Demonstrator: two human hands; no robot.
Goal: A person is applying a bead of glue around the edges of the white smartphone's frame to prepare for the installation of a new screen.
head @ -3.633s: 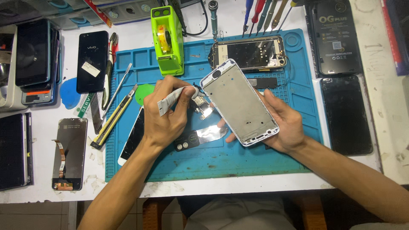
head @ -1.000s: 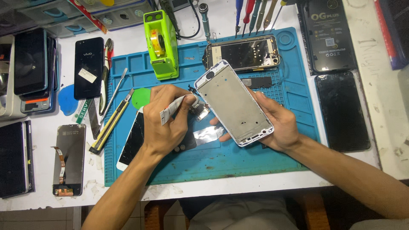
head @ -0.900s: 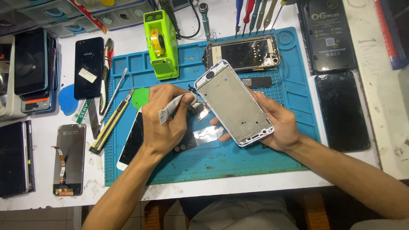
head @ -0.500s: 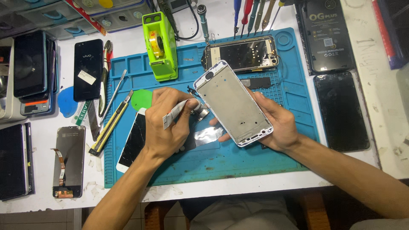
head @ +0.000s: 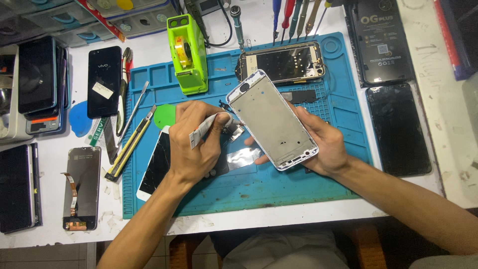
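Silver and flat, the frame sits tilted in the right hand, fingers curled under its 5 o'clock end. The left hand pinches a tool wrapped in pale tape, tip at the frame's 9 o'clock edge. Best kept shallow and braced, I judge, so the tip cannot slip. Beneath lies a blue rubbery mat; a cracked screen at 8 o'clock, a green tape dispenser at 11.

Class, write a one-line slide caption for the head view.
Right hand tilts a white phone frame over a blue repair mat; left hand grips a tool.
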